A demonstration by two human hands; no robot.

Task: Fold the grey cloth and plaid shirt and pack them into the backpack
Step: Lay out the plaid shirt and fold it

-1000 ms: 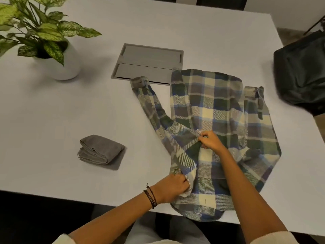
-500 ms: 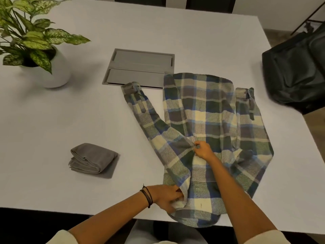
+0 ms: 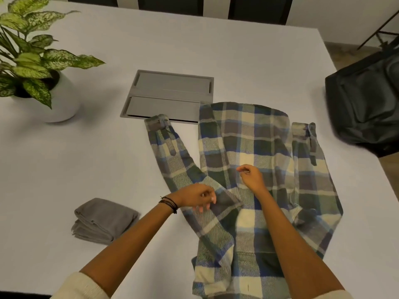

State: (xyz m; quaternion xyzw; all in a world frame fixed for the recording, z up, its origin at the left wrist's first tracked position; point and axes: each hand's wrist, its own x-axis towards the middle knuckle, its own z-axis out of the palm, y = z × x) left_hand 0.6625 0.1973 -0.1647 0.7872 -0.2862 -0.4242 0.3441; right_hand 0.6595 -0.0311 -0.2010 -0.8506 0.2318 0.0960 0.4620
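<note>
Blue-green-cream plaid shirt (image 3: 254, 147), grey cloth (image 3: 103, 221), black backpack (image 3: 367, 100), white table (image 3: 86, 160)

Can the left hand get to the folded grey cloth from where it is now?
Probably yes. The folded grey cloth lies on the white table beside the left hand, toward the person's left, and nothing lies between them. The hand would first have to leave the plaid shirt.

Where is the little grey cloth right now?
In the head view, the grey cloth lies folded on the white table, left of the plaid shirt, beside the left hand.
</note>
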